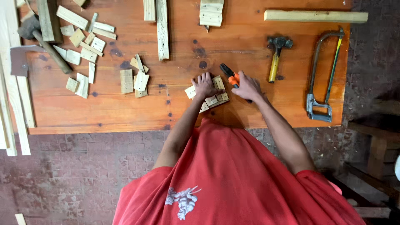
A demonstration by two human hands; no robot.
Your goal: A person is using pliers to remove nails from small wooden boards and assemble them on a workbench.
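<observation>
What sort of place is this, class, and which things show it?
Probably a small woodworking shop: cut wood blocks scattered on an orange worktable, with a hammer and hacksaw. The right hand holds pliers.

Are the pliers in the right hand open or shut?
Shut, it seems: the pliers show one dark tip with no visible gap; the right hand covers most of the orange handles.

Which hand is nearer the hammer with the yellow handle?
Right. The right hand, gripping orange-handled pliers, lies just left of the hammer; the left hand is farther left, on small wood blocks.
</observation>
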